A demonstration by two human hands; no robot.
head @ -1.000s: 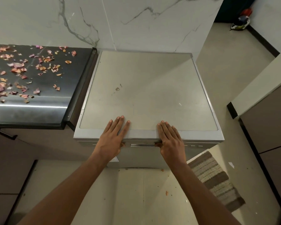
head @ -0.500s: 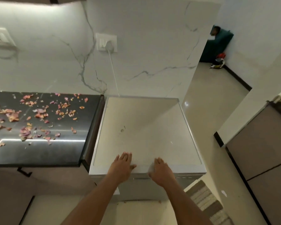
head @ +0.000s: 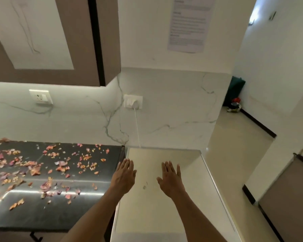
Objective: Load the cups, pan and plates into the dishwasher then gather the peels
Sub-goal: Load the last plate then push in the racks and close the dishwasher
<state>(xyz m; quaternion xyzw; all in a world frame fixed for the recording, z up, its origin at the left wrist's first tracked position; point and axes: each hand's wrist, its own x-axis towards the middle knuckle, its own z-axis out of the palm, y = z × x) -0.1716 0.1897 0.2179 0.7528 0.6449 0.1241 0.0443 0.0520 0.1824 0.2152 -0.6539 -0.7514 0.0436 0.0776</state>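
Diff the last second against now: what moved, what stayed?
Both hands left the dishwasher's front edge and lifted, open, above its top: left hand, right hand. The view tilted up. Peels lie scattered on the black counter as before.

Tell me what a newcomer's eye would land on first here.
First the pink and orange peels scattered across the dark countertop at left. Next, the left hand and right hand, both open with fingers straight, over the white dishwasher top beside that counter.
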